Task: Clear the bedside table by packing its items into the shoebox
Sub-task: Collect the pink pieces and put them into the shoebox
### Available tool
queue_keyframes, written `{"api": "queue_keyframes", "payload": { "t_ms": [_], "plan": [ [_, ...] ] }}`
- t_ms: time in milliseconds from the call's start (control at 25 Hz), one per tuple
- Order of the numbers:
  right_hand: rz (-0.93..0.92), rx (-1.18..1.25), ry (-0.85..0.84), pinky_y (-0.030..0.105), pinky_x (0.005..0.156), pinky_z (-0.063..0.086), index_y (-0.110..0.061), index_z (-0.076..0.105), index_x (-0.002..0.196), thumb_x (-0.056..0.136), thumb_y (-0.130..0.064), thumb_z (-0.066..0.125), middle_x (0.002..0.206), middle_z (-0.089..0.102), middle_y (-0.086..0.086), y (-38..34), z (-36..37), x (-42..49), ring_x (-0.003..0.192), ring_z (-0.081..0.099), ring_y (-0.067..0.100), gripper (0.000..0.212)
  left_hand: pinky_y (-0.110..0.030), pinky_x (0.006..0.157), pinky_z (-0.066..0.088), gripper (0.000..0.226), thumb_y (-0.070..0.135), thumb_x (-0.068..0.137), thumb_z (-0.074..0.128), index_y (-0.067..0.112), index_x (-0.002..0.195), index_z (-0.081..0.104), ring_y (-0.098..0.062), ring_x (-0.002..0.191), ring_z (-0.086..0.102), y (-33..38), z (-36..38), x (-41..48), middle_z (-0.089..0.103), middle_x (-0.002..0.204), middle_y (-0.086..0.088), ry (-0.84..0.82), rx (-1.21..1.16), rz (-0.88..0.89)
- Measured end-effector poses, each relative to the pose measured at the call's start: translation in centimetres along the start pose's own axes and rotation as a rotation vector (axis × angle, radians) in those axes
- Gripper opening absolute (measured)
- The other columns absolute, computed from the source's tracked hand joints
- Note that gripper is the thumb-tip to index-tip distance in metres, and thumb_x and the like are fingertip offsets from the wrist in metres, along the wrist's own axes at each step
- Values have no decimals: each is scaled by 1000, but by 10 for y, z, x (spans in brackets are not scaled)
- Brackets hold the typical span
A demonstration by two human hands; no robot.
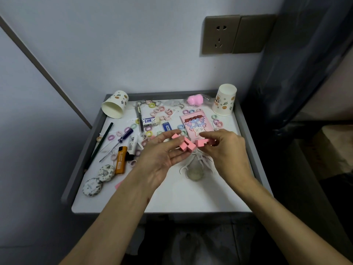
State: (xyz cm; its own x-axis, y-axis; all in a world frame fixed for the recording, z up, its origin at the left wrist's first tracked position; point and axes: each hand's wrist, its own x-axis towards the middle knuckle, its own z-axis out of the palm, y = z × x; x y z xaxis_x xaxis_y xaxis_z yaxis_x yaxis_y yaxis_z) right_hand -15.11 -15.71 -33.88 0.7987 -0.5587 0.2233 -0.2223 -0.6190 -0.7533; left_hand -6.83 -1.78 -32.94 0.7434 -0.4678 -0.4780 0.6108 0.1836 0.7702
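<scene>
The pink blocks (185, 145) are off the tabletop (172, 199), held in the air over its middle between both hands. Most of them sit in a loose cluster on the fingers (179, 155) of the left hand (161, 156), which lies palm up with the thumb closed over the top of them. The right hand (228, 150) pinches one stepped block at the cluster's right edge between thumb and fingertips.

They look like matte foam or sponge pieces, so probably very light, soft enough to squash, and not slippery. The risk, I judge, is not weight but number: several small loose pieces can tumble out of a flat hand. A cupped hold with the thumb on top, or both hands closed round the bunch, should carry them better than a pinch on one corner.

Directly beneath the hands stands a small glass jar (194, 172) with white antler-shaped sprigs. Behind them lies a pink illustrated packet (194, 123). To the left are a screwdriver (119, 143), an orange lighter (121, 159), a dark pencil (101, 144) and two round patterned tins (99, 179), with pastel rings (152, 105) scattered about. One paper cup (114, 105) lies tipped at the back left, and another (225, 99) stands upside down at the back right. The shoebox is not in view.
</scene>
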Motion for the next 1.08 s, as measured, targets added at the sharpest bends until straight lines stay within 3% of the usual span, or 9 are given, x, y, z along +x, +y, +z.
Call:
{"api": "queue_keyframes", "payload": {
  "t_ms": [160,320,400,560,640,880,1080],
  "plan": [
    [169,53,-185,35,66,49,-14,76,87,83,-10,64,71,67,6,-2,2,0,73,61,25,13,-37,74,62,36,-4,85,67,1,120,61,-28,82,75,-6,5,-2,76,95,-17,-17,34,-3],
    [182,173,-327,24,57,50,-18,72,80,85,-6,53,59,63,-7,-9,-3,-5,54,60,4,23,-32,66,62,35,-4,86,67,1,121,61,-26,79,75,-6,5,0,75,99,-20,4,58,56],
    [175,219,-367,28,63,55,-18,72,83,90,-6,50,61,65,-6,-10,-5,-7,56,63,6,26,-28,58,58,34,-3,86,67,1,119,62,-24,73,74,-6,6,0,75,97,-20,18,76,81],
    [178,304,-376,35,73,59,-20,69,109,95,-12,53,71,69,-2,-8,-8,-8,64,69,12,23,-25,57,56,30,-3,85,69,3,114,65,-22,73,74,-7,7,-1,75,95,-18,14,95,103],
    [231,408,-349,37,74,60,-20,60,124,94,-12,58,80,71,1,-7,-7,-10,67,72,15,32,-24,54,55,31,-3,84,70,3,113,65,-22,69,73,-8,8,0,75,92,-18,8,88,112],
    [395,717,-265,30,68,60,-11,66,107,80,-5,75,81,74,13,-9,-11,-11,71,73,27,28,-22,51,52,27,-3,84,70,3,110,67,-21,64,71,-11,13,2,74,90,-19,-4,42,147],
    [464,798,-223,33,71,60,-10,69,104,78,-1,76,83,73,16,-4,-13,-8,72,72,29,28,-29,63,59,26,3,84,70,4,109,69,-26,79,75,-11,13,5,76,94,-18,-32,56,137]
  ]
}}
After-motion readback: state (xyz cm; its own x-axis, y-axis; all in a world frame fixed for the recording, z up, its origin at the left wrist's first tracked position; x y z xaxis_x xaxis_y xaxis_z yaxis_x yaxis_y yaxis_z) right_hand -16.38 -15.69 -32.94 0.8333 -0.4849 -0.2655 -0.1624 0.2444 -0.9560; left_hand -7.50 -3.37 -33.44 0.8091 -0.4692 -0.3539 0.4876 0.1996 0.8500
